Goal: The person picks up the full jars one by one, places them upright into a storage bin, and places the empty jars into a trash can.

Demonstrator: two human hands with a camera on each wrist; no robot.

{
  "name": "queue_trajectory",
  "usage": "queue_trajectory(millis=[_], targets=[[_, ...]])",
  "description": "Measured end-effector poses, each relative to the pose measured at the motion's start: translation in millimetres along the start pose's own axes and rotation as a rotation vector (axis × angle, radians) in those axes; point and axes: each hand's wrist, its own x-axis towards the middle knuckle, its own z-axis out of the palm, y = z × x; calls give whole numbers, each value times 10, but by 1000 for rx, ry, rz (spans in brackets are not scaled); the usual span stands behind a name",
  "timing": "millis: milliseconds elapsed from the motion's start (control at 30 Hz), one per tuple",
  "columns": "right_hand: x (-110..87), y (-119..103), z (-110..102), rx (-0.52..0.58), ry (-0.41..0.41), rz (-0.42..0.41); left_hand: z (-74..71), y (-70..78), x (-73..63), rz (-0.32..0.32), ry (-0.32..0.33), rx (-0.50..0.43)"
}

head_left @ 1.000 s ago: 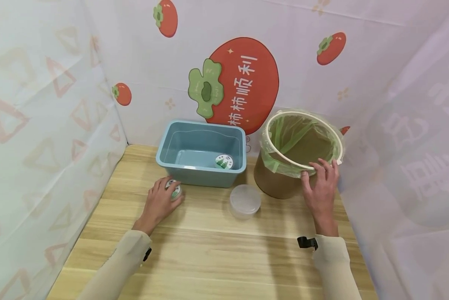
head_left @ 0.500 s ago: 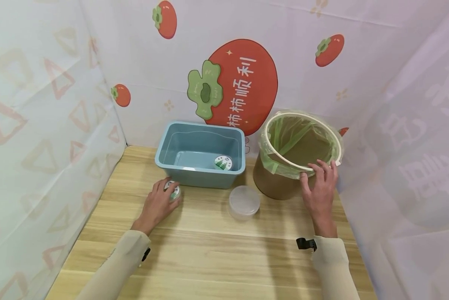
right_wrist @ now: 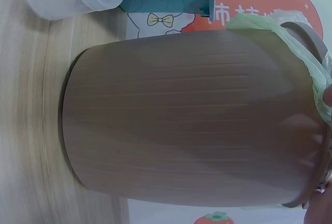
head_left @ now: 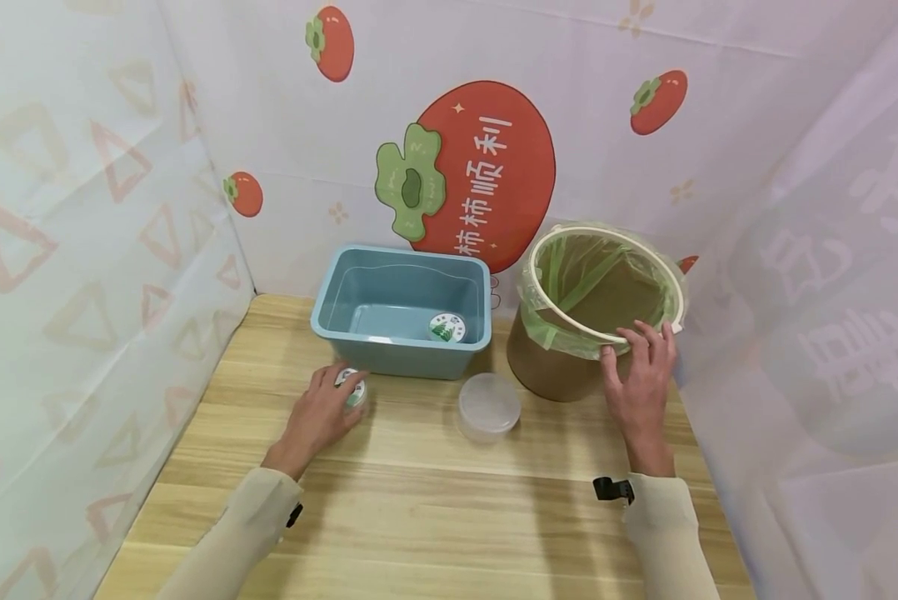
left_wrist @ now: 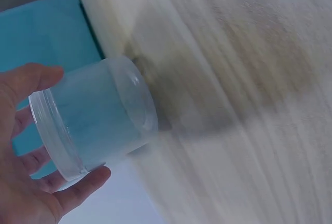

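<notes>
My left hand [head_left: 312, 423] grips a small clear plastic jar [left_wrist: 98, 115] by its lidded end, thumb on one side and fingers on the other. A round white-and-green label [head_left: 350, 383] shows on its top in the head view. The jar is just in front of the blue plastic bin [head_left: 411, 358]; its base is close over the tabletop. My right hand [head_left: 640, 398] holds the near rim of a brown trash can [right_wrist: 192, 120], which has a green bag folded over it. In the right wrist view only bits of the fingers show, at the right edge.
Inside the blue bin lies another lid-topped jar [head_left: 447, 327] with the same kind of label. Between bin and trash can stands a clear lidded container [head_left: 488, 407] without a label. Printed cloth walls [head_left: 284, 100] enclose the wooden table [head_left: 434, 517] at the back and sides.
The jar in my left hand has shifted slightly right and toward me, and its top has turned a little. My right hand stays on the trash can's rim.
</notes>
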Motion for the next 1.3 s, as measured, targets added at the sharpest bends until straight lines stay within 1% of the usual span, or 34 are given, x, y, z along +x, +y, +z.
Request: queue_trajectory(millis=[167,300,500,633,767,967,1133,1300], targets=[[7,-20,-5,7,0,3,-132,135,-19,14,6,-48],[9,-30,-14,16,8,0,-237,264,-22,52,14,-84],[1,-15,-26,1,0,-3,-430,512,23,103,4,-97],[-6,-19,-39,-16,-12,-8,-550,679,70,157,27,-79],[-6,-29,-40,-5,-4,-8,-656,844,129,207,63,-62],[-6,-33,-40,-9,-8,0,-763,1073,247,270,95,-110],[-9,-41,-41,1,0,0,-811,1251,390,318,127,-128],[-6,-38,-27,25,32,-15,-876,1462,544,338,126,-170]])
